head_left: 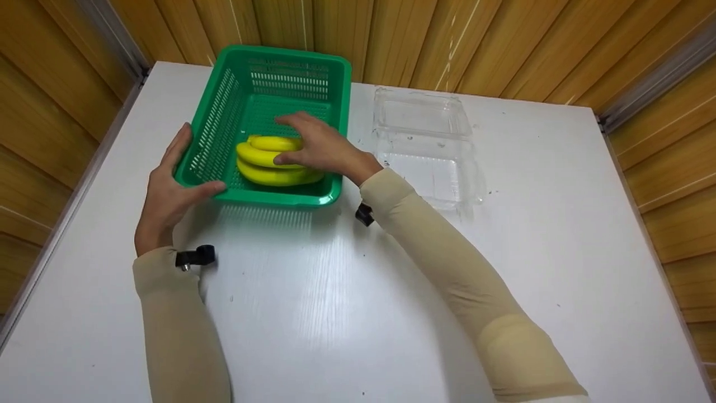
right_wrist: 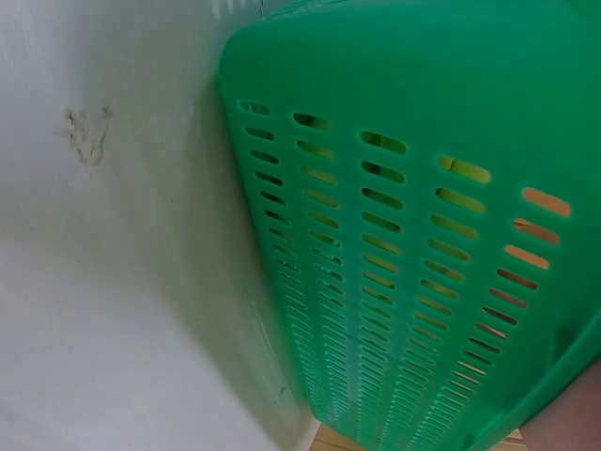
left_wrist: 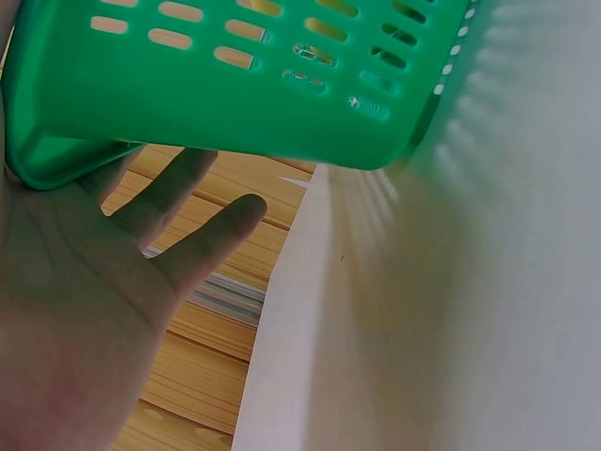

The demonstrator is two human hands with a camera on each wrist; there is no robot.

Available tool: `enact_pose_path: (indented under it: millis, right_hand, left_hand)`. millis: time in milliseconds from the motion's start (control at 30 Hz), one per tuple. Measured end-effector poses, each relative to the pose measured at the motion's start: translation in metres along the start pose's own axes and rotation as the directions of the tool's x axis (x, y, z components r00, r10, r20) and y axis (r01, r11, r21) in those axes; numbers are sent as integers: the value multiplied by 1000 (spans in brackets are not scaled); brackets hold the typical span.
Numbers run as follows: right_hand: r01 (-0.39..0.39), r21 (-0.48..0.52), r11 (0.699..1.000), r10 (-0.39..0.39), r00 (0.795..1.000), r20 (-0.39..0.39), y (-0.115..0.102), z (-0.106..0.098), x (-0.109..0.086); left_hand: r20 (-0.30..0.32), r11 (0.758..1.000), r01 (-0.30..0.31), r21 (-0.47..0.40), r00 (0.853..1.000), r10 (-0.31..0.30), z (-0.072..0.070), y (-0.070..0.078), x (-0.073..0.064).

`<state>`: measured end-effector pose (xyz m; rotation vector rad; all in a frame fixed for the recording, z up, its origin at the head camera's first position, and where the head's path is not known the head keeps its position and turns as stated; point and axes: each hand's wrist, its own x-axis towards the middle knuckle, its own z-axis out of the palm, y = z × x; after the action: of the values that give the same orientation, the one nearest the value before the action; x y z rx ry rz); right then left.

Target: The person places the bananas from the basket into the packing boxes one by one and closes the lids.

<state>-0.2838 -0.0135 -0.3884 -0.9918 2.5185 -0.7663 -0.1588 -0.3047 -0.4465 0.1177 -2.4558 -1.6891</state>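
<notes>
A bunch of yellow bananas (head_left: 268, 176) lies in the front part of the green plastic basket (head_left: 263, 198), its right end partly hidden by my right hand. That right hand (head_left: 321, 143) reaches in over the basket's right rim. Its thumb overlaps a banana in the head view, while the fingers extend apart from it, beyond the fruit. At the basket's front left corner is my left hand (head_left: 165, 193), thumb at the front rim and fingers stretched along the outer left side. The left wrist view shows its fingers (left_wrist: 221, 235) straight and spread beside the basket wall (left_wrist: 216, 113).
Right of the basket, a clear plastic clamshell box (head_left: 425, 157) lies opened on the white table (head_left: 313, 313). Wood-panelled walls (head_left: 408, 45) rise behind the table and at both sides. Through slots in the basket wall (right_wrist: 376, 282), yellow shows in the right wrist view.
</notes>
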Motion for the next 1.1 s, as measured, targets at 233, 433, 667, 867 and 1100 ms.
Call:
enact_pose_path:
  millis: [233, 433, 667, 867, 1100]
  right_hand:
    - [18, -87, 996, -17, 1000, 14, -1, 3, 1]
    - [5, -96, 995, -1, 999, 36, -1, 4, 1]
    - [-1, -98, 995, 7, 998, 64, -1, 4, 0]
    - [2, -110, 994, 5, 997, 72, -2, 4, -1]
    - [10, -124, 992, -3, 998, 57, -2, 5, 0]
  left_hand:
    - [-18, 999, -35, -3, 999, 35, 0, 0, -1]
    - [-20, 999, -36, 16, 999, 36, 0, 0, 0]
    - [-14, 999, -30, 21, 999, 30, 0, 0, 0]
    - [-13, 1000, -12, 20, 1000, 12, 1, 0, 0]
    - [-17, 1000, -12, 10, 1000, 12, 1, 0, 0]
